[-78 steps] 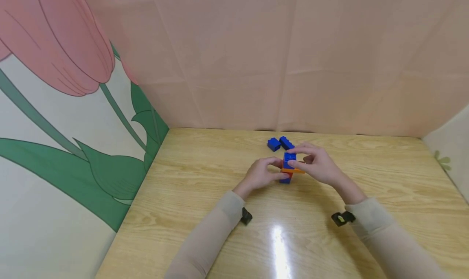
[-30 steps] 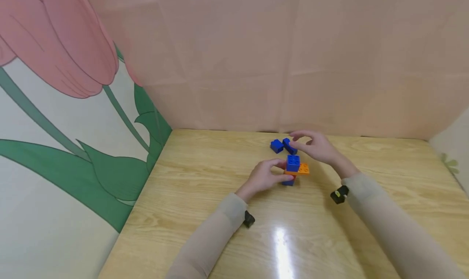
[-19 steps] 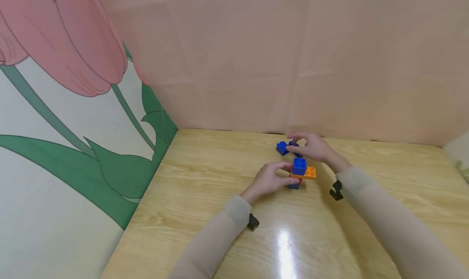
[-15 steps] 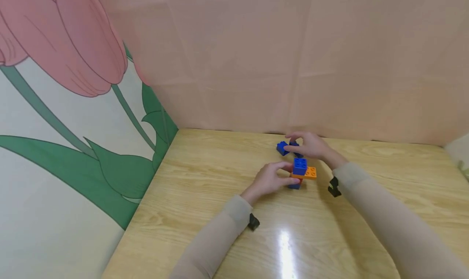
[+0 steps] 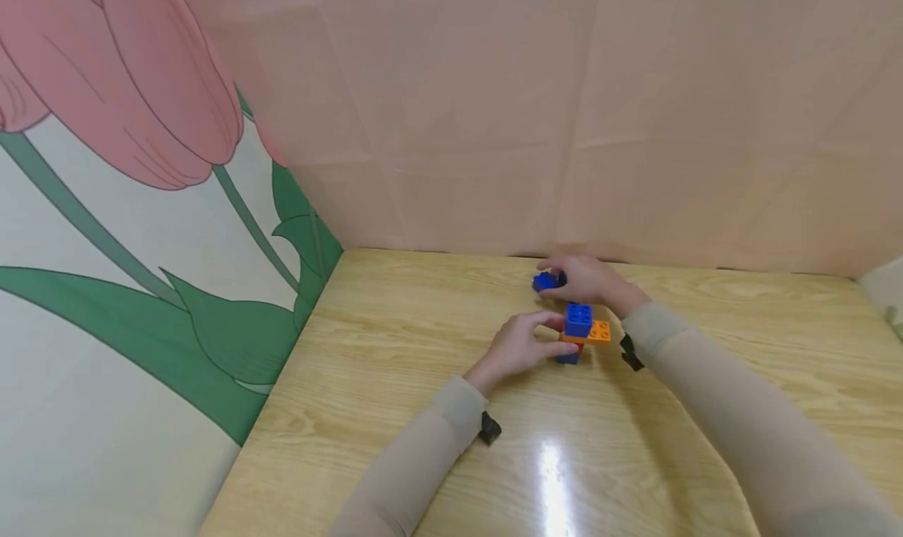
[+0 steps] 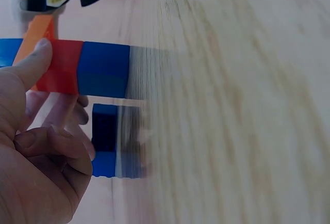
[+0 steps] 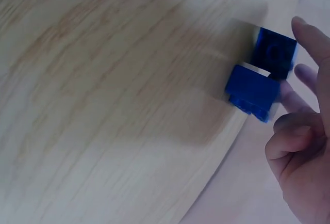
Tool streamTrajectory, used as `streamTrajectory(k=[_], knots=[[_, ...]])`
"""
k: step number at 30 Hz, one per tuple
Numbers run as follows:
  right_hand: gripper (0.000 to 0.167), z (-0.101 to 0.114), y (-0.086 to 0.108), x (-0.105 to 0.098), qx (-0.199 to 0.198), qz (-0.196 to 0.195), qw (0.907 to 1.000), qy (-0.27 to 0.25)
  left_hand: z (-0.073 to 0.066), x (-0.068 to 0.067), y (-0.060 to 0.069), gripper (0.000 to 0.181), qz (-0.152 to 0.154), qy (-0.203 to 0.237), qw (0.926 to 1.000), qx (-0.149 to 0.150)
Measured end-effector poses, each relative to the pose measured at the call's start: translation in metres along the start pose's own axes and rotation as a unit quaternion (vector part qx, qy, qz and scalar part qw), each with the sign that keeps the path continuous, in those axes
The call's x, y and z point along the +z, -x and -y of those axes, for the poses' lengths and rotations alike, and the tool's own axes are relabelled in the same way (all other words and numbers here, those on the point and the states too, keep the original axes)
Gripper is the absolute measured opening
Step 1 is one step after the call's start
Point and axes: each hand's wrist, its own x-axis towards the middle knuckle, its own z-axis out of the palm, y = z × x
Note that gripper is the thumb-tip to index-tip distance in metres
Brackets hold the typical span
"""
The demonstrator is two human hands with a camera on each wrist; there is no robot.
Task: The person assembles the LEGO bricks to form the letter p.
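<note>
Near the table's middle, my left hand [image 5: 518,345] pinches a stack of toy bricks between thumb and fingers. From bottom to top it has a blue brick [image 6: 103,69], a red brick [image 6: 67,64], an orange plate [image 5: 601,331] sticking out to the right, and a blue brick [image 5: 578,320] with studs up. Behind the stack, my right hand [image 5: 589,281] has its thumb and fingers spread around two loose blue bricks. One shows its studs [image 7: 252,92]; the other turns its hollow underside [image 7: 276,53] to the right wrist view. A gap shows between thumb and brick there.
The wooden table [image 5: 395,325] ends at a pink cloth backdrop [image 5: 451,129] just behind the loose bricks. A panel with a tulip print [image 5: 141,302] borders the left side. Each wrist carries a small black camera [image 5: 489,429].
My right hand has left the stack's top blue brick and moved back to the loose blue bricks, then further left over them. My left hand keeps hold of the stack.
</note>
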Motion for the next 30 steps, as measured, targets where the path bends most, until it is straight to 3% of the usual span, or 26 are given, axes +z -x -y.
streamTrajectory(k=[4,10,30], knots=[[0.061,-0.002,0.000,0.004,0.009,0.015,0.9997,0.017,0.000,0.002,0.000,0.039,0.001,0.000,1.0000,-0.001],[0.055,-0.007,0.000,0.008,0.017,0.007,0.9998,0.003,0.000,0.002,0.000,0.039,0.000,-0.003,1.0000,0.002],[0.049,0.000,0.017,-0.012,0.025,-0.051,0.9937,-0.097,0.001,0.001,-0.002,0.042,-0.005,-0.016,0.9997,0.015]])
